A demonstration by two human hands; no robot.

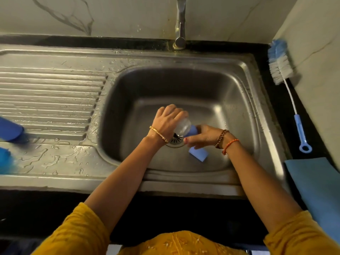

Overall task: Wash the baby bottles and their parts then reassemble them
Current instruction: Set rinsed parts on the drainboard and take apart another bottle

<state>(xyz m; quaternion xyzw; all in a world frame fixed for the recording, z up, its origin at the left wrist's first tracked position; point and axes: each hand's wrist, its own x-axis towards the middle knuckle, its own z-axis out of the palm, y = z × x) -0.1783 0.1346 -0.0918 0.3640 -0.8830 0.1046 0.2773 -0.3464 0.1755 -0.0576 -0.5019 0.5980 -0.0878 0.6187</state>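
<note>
Holding the clear plastic baby bottle (pixel 182 127) low over the steel sink (pixel 202 85) drain, left hand (pixel 168 121) wrapped round its base, right hand (pixel 202 136) gripping the blue collar (pixel 192 131), probably so drips stay in the basin.

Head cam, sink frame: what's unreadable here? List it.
- Bottle: blurred by motion, its far end covered by the left hand.
- Blue collar: the right hand wraps it, so whether it is screwed on or off is unclear.
- Blue objects on the drainboard: cut off by the left edge and blurred, not identifiable.
- Tap: spout cut off by the top edge.
</note>
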